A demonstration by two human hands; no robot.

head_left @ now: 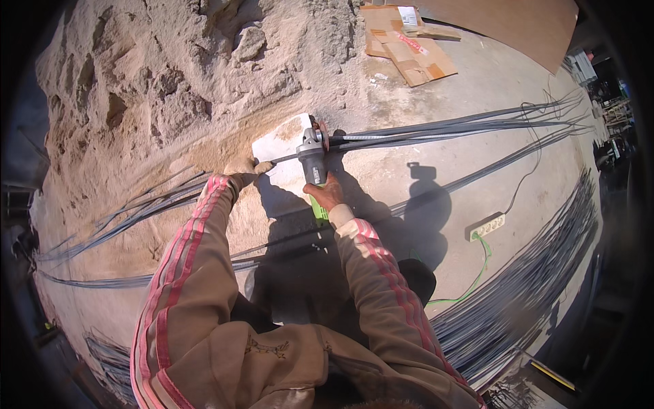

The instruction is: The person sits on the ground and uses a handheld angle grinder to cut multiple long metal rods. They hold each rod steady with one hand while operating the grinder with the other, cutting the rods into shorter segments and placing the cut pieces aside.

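My right hand (330,192) is wrapped round the body of an angle grinder (313,161), grey at the head and green at the rear. Its disc (325,135) stands on edge at the far end, close to a bundle of dark steel rods (381,141). Under the grinder lies a white slab (277,138). To the left, my left hand (246,169), apparently in a tan glove, is closed on a dark steel rod (283,159) that runs over the slab toward the grinder. Exactly where the disc meets the rods is hidden.
A sand heap (204,75) rises at the far left. Flattened cardboard (415,58) lies farther off. More steel rods (518,279) lie at the right, near a white power strip (488,227) with a green cord (485,262). Another rod bundle (470,183) crosses the concrete floor.
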